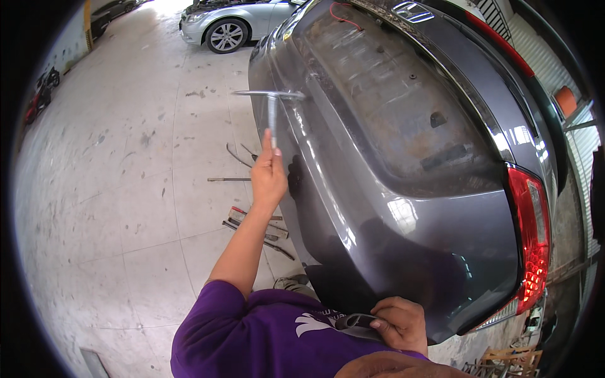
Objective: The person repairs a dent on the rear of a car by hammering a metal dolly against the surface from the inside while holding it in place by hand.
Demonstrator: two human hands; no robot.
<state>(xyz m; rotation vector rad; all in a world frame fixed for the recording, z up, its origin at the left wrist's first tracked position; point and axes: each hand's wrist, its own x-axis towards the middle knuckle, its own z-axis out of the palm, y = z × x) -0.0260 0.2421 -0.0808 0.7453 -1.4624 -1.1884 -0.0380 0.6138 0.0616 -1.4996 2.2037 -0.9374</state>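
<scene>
My left hand [269, 178] is raised beside the car's rear, closed around the handle of a body hammer [271, 112]. The hammer has a long, thin metal head that lies crosswise, slightly blurred, over the edge of the grey tailgate panel [353, 170]. I cannot tell whether its head touches the metal. Close to my body, at the panel's near end, my right hand [401, 322] has its fingers curled around a dark grey curved piece [358, 320]. The kind of piece is unclear, as the fingers cover part of it.
Several rods and hand tools [271, 238] lie on the pale tiled floor [145, 208] beneath my left arm. A red tail light [530, 236] borders the panel on the right. Farther off stands a silver car [233, 25]. Wooden pieces [512, 361] lie at the lower right.
</scene>
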